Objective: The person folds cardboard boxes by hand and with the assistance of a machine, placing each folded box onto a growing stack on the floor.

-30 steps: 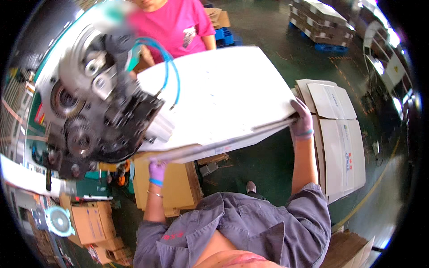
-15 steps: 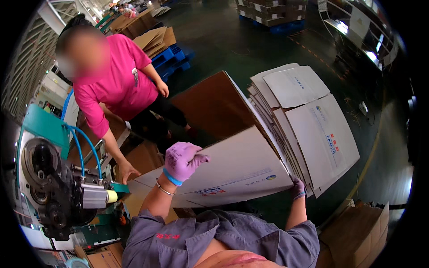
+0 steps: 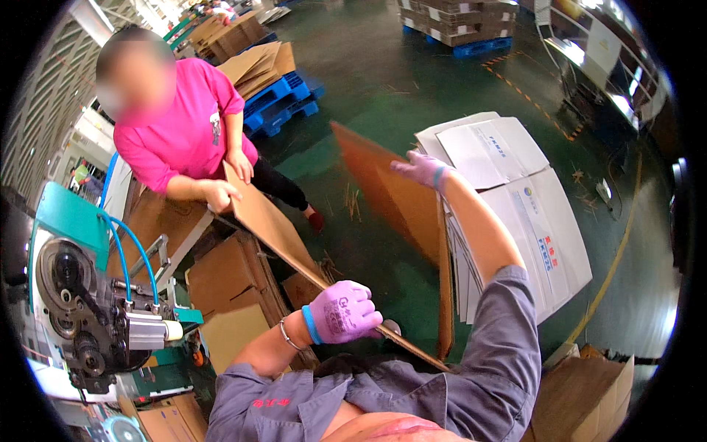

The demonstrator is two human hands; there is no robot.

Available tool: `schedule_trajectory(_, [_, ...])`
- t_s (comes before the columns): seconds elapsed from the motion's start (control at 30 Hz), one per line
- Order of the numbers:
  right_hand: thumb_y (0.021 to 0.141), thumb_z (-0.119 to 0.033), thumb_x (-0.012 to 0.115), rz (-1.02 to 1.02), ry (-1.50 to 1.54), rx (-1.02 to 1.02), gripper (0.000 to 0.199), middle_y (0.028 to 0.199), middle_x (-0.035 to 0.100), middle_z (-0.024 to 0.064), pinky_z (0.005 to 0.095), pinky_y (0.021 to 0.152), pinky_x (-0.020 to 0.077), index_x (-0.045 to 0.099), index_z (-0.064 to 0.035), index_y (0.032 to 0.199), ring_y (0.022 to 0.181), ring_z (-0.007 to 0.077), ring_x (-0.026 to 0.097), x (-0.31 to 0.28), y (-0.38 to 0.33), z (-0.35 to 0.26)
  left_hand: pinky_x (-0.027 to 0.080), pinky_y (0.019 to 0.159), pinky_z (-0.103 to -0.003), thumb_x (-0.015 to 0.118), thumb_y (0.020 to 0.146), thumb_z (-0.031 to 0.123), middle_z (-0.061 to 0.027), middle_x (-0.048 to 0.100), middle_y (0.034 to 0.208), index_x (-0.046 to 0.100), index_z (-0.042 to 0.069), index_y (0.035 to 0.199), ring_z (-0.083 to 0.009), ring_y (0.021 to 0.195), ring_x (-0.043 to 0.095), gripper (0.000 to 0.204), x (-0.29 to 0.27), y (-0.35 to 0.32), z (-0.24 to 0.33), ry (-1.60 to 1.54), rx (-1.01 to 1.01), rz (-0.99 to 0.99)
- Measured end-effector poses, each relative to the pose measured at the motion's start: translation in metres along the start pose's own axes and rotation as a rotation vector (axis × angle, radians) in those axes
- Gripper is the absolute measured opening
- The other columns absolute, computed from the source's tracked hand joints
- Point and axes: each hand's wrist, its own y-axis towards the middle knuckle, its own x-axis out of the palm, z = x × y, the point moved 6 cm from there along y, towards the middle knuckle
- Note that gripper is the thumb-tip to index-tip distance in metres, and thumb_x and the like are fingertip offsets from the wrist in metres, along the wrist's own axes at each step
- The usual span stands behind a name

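Left hand [image 3: 342, 313] is closed on the cardboard [image 3: 276, 228], stretching from co-worker's hands [image 3: 219, 196] to shirt [image 3: 412, 394], near end unclear! Right hand [image 3: 422, 169], fingers extended, at a brown panel [image 3: 394, 202] beside the stack [image 3: 541, 236]'s left edge; can't tell its grip.

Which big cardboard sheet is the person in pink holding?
The brown sheet reaching from that person's hands to the gloved left hand. Another sheet, near the gloved right hand, isn't in that person's grip.
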Motion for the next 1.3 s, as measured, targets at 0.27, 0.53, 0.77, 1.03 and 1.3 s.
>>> schedule_trajectory(0.27, [0.077,-0.024,0.064,0.151,-0.100,-0.055,0.035,0.105,0.065,0.0187,0.0415,0.084,0.0498,0.061,-0.0018,0.105,0.100,0.0340,0.061,0.038,0.058,-0.017,0.045,0.091,-0.040,0.060,0.085,0.038,-0.0130,0.063,0.100,0.061,0.005,0.109,-0.0307,0.096,0.059,0.041,0.017,-0.072,-0.054,-0.424,-0.446,0.036])
schedule_trajectory(0.53, [0.086,-0.026,0.053,0.369,-0.173,-0.495,0.049,0.068,0.059,0.0165,0.0443,0.054,0.0502,0.042,0.0016,0.125,0.060,0.0317,0.062,0.135,-0.161,-0.180,0.043,0.099,-0.032,0.058,0.091,0.036,-0.0190,0.036,0.140,0.025,-0.005,0.140,-0.0250,0.114,0.052,0.071,-0.072,-0.129,-0.159,-0.628,-0.765,0.974])
schedule_trajectory(0.77, [0.078,-0.008,0.064,0.505,0.126,-0.679,0.030,0.096,0.063,0.0163,0.0413,0.077,0.0499,0.058,-0.0054,0.108,0.091,0.0323,0.061,0.097,-0.242,-0.169,0.050,0.070,-0.028,0.064,0.089,0.021,-0.0060,0.065,0.086,0.063,-0.002,0.101,-0.0143,0.077,0.059,0.027,-0.027,-0.208,-0.060,-0.505,-1.079,1.189])
schedule_trajectory(1.03, [0.089,-0.068,0.029,0.385,0.516,-0.866,0.078,0.089,0.066,0.0106,0.0322,0.076,0.0470,0.061,-0.0016,0.113,0.082,0.0247,0.062,0.020,-0.228,-0.161,0.050,0.072,-0.031,0.072,0.078,0.009,-0.0156,0.066,0.093,0.066,-0.002,0.103,-0.0263,0.079,0.065,0.028,-0.018,-0.340,0.144,-0.527,-0.937,1.096])
schedule_trajectory(1.3, [0.098,-0.029,0.042,-0.515,0.408,-1.131,0.034,0.086,0.059,0.0080,0.0278,0.067,0.0486,0.052,0.0002,0.112,0.077,0.0157,0.057,0.219,-0.279,-0.294,0.046,0.080,-0.037,0.069,0.077,0.026,-0.0097,0.059,0.108,0.057,0.009,0.116,-0.0232,0.095,0.059,0.044,-0.062,-0.333,0.302,1.263,-0.691,0.575])
